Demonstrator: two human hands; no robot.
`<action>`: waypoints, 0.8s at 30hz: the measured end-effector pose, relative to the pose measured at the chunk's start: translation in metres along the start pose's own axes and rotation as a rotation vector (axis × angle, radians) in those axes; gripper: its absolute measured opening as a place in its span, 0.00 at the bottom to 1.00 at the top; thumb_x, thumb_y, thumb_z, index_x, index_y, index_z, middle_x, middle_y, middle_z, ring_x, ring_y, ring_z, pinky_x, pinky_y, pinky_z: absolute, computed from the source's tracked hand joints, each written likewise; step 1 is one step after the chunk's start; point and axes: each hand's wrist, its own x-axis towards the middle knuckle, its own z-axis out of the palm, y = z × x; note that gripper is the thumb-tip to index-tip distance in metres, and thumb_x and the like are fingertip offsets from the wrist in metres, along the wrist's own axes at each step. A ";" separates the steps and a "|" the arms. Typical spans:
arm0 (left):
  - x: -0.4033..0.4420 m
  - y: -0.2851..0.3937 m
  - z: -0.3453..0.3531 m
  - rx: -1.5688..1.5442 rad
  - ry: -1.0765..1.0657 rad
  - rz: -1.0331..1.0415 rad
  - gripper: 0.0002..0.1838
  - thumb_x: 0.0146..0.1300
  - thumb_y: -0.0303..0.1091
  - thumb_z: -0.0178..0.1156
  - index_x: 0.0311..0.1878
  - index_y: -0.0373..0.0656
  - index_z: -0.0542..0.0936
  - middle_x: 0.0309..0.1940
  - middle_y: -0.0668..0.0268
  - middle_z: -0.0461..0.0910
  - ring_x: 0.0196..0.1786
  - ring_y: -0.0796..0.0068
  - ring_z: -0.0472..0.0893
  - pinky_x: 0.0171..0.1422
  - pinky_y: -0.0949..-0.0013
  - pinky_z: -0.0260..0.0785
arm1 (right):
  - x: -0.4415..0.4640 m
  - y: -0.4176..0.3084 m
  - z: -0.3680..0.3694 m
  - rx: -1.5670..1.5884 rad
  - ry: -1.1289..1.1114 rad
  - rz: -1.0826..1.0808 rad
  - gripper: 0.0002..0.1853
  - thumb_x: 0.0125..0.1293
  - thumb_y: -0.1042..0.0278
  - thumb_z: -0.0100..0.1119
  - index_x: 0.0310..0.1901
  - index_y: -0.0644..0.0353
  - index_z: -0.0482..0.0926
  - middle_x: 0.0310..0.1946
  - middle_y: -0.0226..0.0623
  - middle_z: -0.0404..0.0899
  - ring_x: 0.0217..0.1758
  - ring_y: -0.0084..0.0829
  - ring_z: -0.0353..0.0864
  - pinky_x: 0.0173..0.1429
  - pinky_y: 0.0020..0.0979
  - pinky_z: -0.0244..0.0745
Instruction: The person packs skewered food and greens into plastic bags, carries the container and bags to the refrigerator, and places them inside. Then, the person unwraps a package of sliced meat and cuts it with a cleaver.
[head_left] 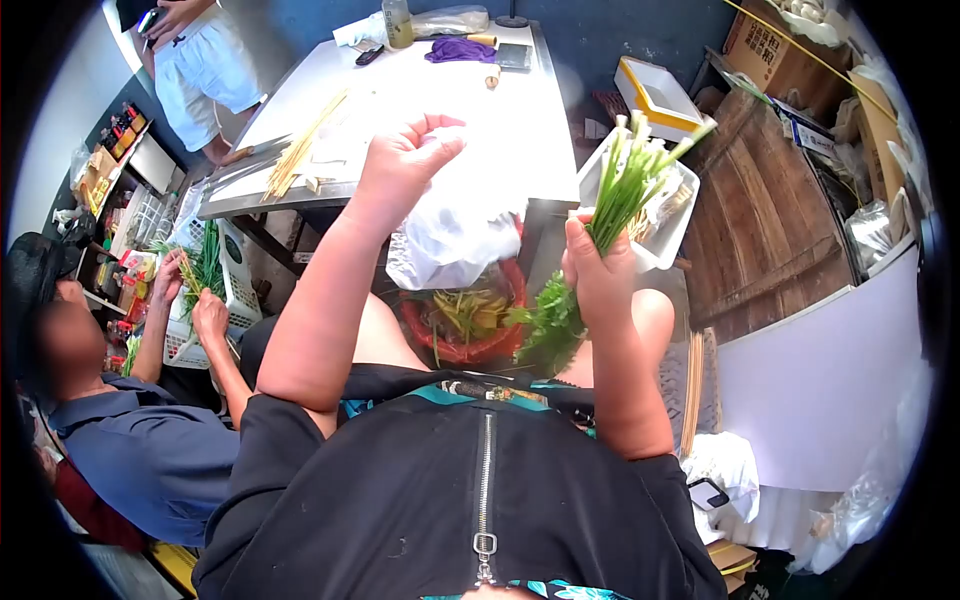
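A bunch of green stalks (pixel 636 185) is gripped in my right hand (pixel 600 265), with pale ends pointing up and leafy tops hanging down. My left hand (pixel 412 158) is raised over the near part of the white table (pixel 510 130), its fingers curled towards the thumb; whether something small is between them I cannot make out. Below that hand a white plastic bag (pixel 450 245) hangs at the table's front edge. Between my knees stands a red basin (pixel 513 290) lined with yellow and green plant scraps (pixel 465 312).
A co-worker (pixel 150 440) at the left handles greens beside a white crate (pixel 235 280). Another person (pixel 205 75) stands behind the table's left side. At the right are a white bin (pixel 680 225), wooden boards (pixel 755 215) and a pale panel (pixel 830 370). Yellow sticks (pixel 305 145) lie on the table.
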 end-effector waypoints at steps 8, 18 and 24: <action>-0.005 0.006 0.009 -0.005 0.147 -0.022 0.18 0.63 0.44 0.63 0.29 0.35 0.81 0.15 0.77 0.69 0.19 0.90 0.62 0.23 0.78 0.55 | -0.023 0.032 0.002 -0.727 -0.336 -0.317 0.20 0.57 0.70 0.65 0.53 0.60 0.76 0.42 0.49 0.81 0.42 0.43 0.83 0.45 0.33 0.76; -0.039 0.020 0.035 0.655 -0.303 0.109 0.22 0.64 0.55 0.55 0.43 0.47 0.84 0.32 0.59 0.84 0.32 0.67 0.83 0.39 0.70 0.73 | -0.011 0.037 -0.009 -0.668 -0.436 0.339 0.12 0.65 0.63 0.57 0.41 0.65 0.77 0.29 0.35 0.79 0.34 0.24 0.78 0.40 0.27 0.73; -0.056 -0.009 0.049 0.620 -0.300 0.609 0.18 0.55 0.33 0.66 0.51 0.51 0.80 0.34 0.58 0.82 0.32 0.65 0.82 0.38 0.67 0.74 | 0.017 0.051 -0.033 0.217 -0.425 0.302 0.17 0.70 0.57 0.44 0.35 0.64 0.72 0.18 0.34 0.70 0.12 0.25 0.65 0.13 0.25 0.56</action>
